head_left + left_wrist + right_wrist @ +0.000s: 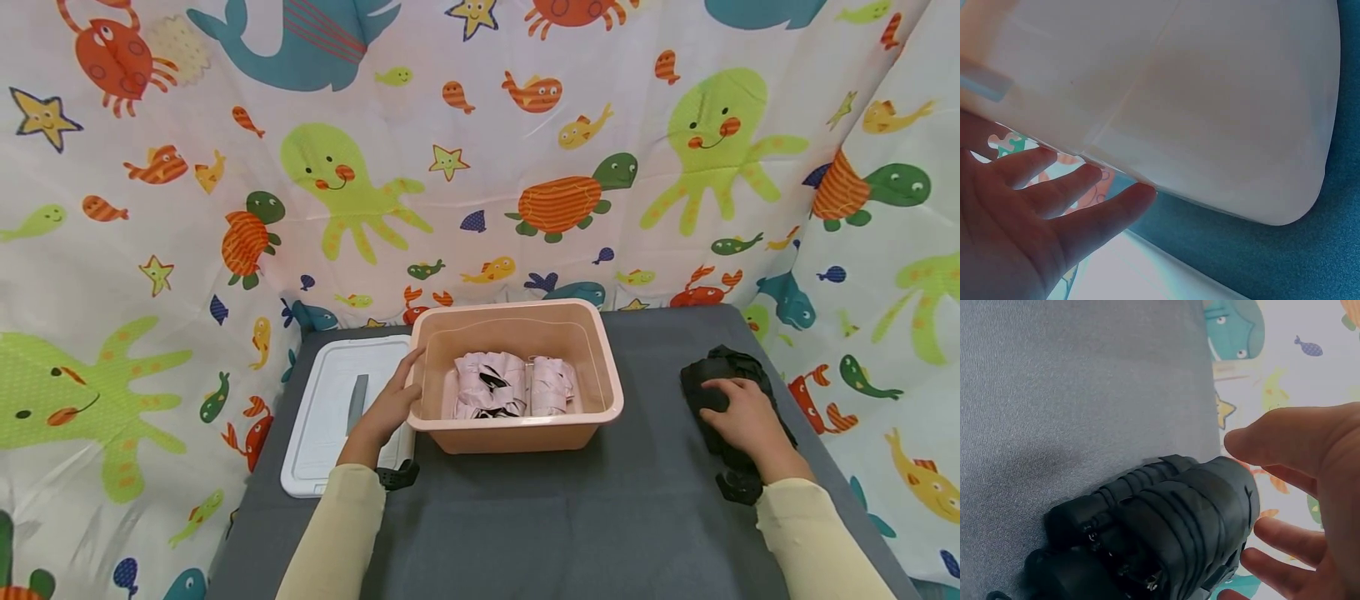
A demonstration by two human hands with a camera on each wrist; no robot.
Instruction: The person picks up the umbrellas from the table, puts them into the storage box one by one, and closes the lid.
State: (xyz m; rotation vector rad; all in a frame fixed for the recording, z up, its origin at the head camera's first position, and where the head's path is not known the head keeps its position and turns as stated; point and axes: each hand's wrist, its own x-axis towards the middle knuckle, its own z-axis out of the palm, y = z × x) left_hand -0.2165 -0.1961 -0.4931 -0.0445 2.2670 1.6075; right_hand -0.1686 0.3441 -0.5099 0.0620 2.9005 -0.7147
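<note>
A peach plastic bin [517, 437] stands on the table with two pale pink rolled cloth bundles inside, a wider one [480, 375] and a narrower one [549, 387]. At the bin's left side is my left hand [390, 408], its fairly straight fingers touching the edge in the left wrist view; its thumb is hidden. Over on the right, my right hand [742, 412] reaches over black rolled bundles [1197, 512]. Its thumb and fingers are spread around the end of the thickest roll in the right wrist view, with a gap at the thumb.
Left of the bin lies a white lid [326, 417] with a grey strip [357, 402], partly under my left forearm. A dark grey cloth [525, 525] covers the table. Curtains [480, 125] printed with sea animals hang behind it and at both sides.
</note>
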